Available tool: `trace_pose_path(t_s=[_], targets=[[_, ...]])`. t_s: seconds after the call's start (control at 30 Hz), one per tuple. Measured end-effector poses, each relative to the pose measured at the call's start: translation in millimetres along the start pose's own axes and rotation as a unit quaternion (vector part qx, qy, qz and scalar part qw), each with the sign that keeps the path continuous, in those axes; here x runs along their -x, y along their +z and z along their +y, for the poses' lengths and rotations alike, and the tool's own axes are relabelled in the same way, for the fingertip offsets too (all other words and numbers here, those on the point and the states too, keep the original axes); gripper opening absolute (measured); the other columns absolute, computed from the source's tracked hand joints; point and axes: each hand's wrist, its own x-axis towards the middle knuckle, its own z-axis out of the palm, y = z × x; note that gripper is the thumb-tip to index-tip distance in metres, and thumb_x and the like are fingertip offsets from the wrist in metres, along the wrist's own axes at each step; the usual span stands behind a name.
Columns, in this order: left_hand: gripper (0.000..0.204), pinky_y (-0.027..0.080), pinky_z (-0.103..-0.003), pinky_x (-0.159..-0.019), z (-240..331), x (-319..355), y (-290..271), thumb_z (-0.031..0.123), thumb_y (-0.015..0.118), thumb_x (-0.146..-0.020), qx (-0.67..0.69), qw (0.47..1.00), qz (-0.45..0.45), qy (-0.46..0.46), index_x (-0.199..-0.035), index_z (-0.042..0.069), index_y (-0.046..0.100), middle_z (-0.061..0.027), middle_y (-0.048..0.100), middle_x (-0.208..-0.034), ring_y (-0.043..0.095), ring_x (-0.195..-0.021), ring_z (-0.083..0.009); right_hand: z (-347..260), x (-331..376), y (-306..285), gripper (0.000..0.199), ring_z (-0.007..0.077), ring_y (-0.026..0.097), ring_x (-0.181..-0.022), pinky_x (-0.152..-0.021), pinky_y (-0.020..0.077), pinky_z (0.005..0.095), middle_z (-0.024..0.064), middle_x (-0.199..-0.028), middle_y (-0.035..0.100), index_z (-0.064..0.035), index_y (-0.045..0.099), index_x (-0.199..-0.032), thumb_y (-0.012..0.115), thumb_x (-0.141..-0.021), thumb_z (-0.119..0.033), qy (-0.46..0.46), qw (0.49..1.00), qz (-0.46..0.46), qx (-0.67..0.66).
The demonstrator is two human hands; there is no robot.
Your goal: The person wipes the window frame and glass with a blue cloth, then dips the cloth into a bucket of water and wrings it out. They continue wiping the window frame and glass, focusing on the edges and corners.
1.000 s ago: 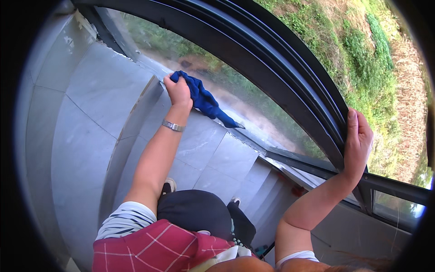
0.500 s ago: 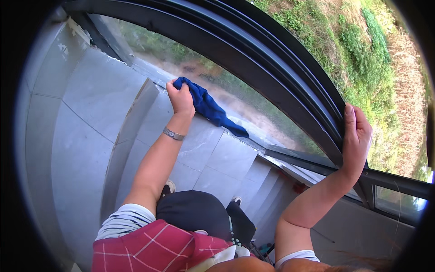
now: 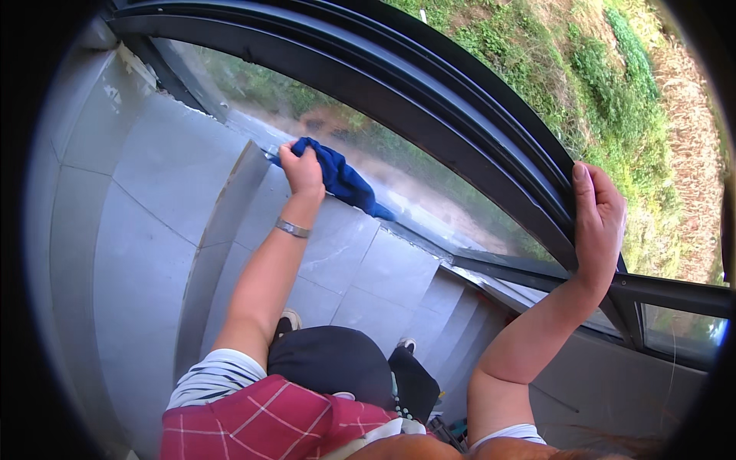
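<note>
My left hand (image 3: 303, 169) is closed round one end of a dark blue cloth (image 3: 341, 180). The rest of the cloth trails to the right against the lower part of a window pane (image 3: 452, 188), by the inner bottom edge of the glass. Off to the right, my right hand (image 3: 599, 211) grips the dark metal window frame (image 3: 491, 149), thumb on the near side; some of its fingers are hidden behind the frame.
Below me are grey floor tiles (image 3: 368, 268) and steps (image 3: 460, 326) going down on the right. A raised tiled edge (image 3: 211, 261) runs along my left. Outside, beyond the frame, lie green plants (image 3: 529, 84) and a dry, straw-coloured strip (image 3: 688, 161).
The cloth's trailing end has drawn in and bunched closer to my left hand, which has shifted only slightly. My right hand keeps its grip on the frame. The whole view has tilted a little.
</note>
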Motion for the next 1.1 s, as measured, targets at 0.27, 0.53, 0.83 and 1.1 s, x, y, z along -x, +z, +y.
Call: trace_pose_path(t_s=[0.27, 0.53, 0.83, 1.1], targets=[[0.026, 0.042, -0.028, -0.082, -6, 108, 34, 0.0, 0.061, -0.077, -0.087, 0.975, -0.207, -0.007, -0.1, 0.003, 0.051, -0.0048, 0.052, -0.094, 0.048, -0.089, -0.0135, 6, 0, -1, 0.029, 0.0077, 0.038, -0.059, -0.054, 0.034, 0.0257, 0.0012, -0.06, 0.045, 0.0022, 0.062, -0.09, 0.059, -0.093, -0.027, -0.017, 1.0, 0.009, -0.02], [0.023, 0.046, -0.028, -0.076, -18, 17, -5, -0.003, 0.055, -0.082, -0.132, 0.982, -0.095, 0.092, -0.102, 0.003, 0.047, -0.0052, 0.051, -0.093, 0.05, -0.085, -0.0127, -3, -3, -1, 0.029, 0.0075, 0.041, -0.059, -0.055, 0.0363, 0.0251, 0.0021, -0.06, 0.049, 0.0031, 0.063, -0.09, 0.06, -0.092, -0.026, -0.008, 1.0, -0.011, -0.016], [0.022, 0.045, -0.025, -0.073, 36, 96, -1, -0.003, 0.053, -0.071, -0.061, 0.894, -0.442, -0.038, -0.092, 0.004, 0.05, -0.0034, 0.054, -0.085, 0.051, -0.08, -0.0117, 9, 6, -7, 0.015, 0.008, 0.055, -0.067, -0.066, 0.0452, 0.0237, 0.0032, -0.073, 0.063, -0.0001, 0.066, -0.091, 0.065, -0.088, -0.015, -0.049, 0.99, 0.106, -0.076], [0.033, 0.046, -0.026, -0.07, 76, 86, -51, -0.011, 0.039, -0.059, 0.241, 0.805, -0.467, -0.274, -0.087, 0.006, 0.045, -0.0065, 0.051, -0.081, 0.051, -0.074, -0.018, 15, 125, 27, 0.012, 0.0145, 0.054, -0.062, -0.06, 0.0469, 0.0262, 0.0089, -0.07, 0.057, 0.0016, 0.057, -0.097, 0.048, -0.092, -0.005, -0.179, 0.834, 0.145, -0.502]])
